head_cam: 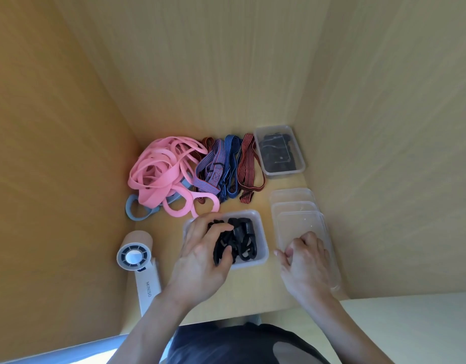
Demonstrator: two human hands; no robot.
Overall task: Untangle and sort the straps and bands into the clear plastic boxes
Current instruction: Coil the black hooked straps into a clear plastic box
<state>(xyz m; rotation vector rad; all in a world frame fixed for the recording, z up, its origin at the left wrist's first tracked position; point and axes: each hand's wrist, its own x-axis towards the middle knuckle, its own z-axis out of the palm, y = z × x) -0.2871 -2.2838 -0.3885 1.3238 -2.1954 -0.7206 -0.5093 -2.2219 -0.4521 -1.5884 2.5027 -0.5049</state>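
At far left a white fan [136,258] lies on the desk, no part of my job. Behind it, the pink bands [158,174] sit in a tangle over a grey band [133,210]. I judge them soft, stretchy and clingy, best lifted by one free outer loop. The striped straps [221,169] touch them on the right, limp and light. My left hand [200,264] curls round a bundle of black straps [239,237] inside the near box [263,248]. Their buckles look stiff, so I would hold the webbing. The far box [302,164] holds more black pieces. My right hand [308,261] rests curled on the stack of empty boxes [292,203]. Whether it grips a rim, I cannot tell.
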